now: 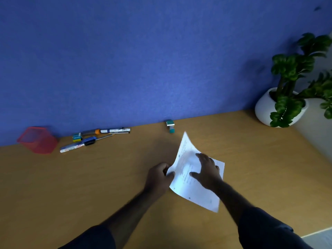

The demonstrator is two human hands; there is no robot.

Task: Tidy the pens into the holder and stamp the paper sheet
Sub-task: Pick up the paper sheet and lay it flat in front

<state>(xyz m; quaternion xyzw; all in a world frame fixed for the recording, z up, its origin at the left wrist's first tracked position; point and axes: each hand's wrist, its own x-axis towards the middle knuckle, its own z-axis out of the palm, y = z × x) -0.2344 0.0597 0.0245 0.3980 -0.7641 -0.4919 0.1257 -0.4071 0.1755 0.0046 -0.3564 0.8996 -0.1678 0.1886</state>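
A white printed paper sheet [195,191] lies on the wooden desk, its far left corner curled up. My left hand [158,177] pinches the sheet's left edge. My right hand [206,169] lies flat on top of it, fingers spread. A teal stamp [170,125] stands by the blue wall, beyond the paper. A red mesh pen holder [38,139] lies tipped at the far left. Several pens and markers [100,135] are scattered beside it along the wall, with a white marker [71,146] nearest the holder.
A potted green plant in a white pot [265,108] stands at the desk's far right corner. The blue partition wall [143,60] borders the desk's [89,177] far edge. The desk's right edge [312,141] runs diagonally.
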